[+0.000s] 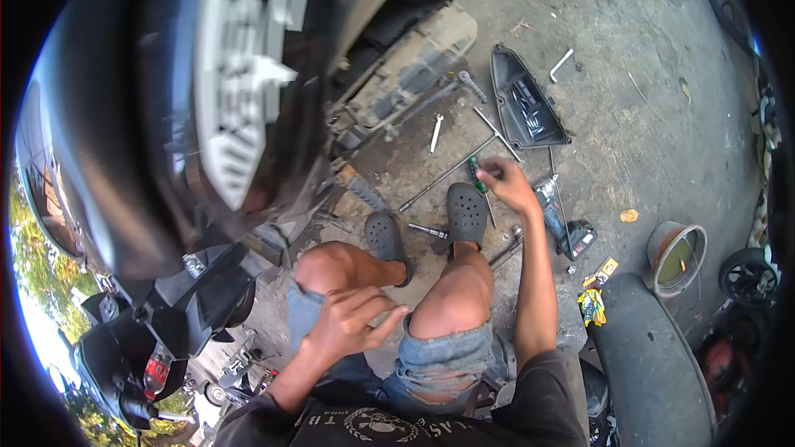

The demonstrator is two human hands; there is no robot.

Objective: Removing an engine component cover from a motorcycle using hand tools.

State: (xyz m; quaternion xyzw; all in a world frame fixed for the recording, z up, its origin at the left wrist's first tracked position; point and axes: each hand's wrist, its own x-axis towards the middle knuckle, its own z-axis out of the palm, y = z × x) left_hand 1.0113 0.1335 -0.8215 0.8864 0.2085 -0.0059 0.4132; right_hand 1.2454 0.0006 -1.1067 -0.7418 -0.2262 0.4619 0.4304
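My right hand (503, 179) has curled fingertips at a green-handled screwdriver (475, 172); I cannot tell if they grip it. My left hand (358, 321) hangs over my legs, fingers loosely bent and apart, holding nothing. Near the right hand lie a T-handle wrench (450, 174) and a cordless power tool (571, 236). A small wrench (436, 132) and a socket extension (428, 229) are on the stained concrete by my grey clogs (466, 213). A black tray (526, 99) holds small bright metal parts.
A motorbike (108, 157) with dusty dark bodywork fills the upper left. An L-shaped wrench (561, 64) lies beyond the tray. At the right are a bucket of liquid (700, 258), a detached seat (650, 364), a yellow wrapper (590, 306) and a wheel (745, 277).
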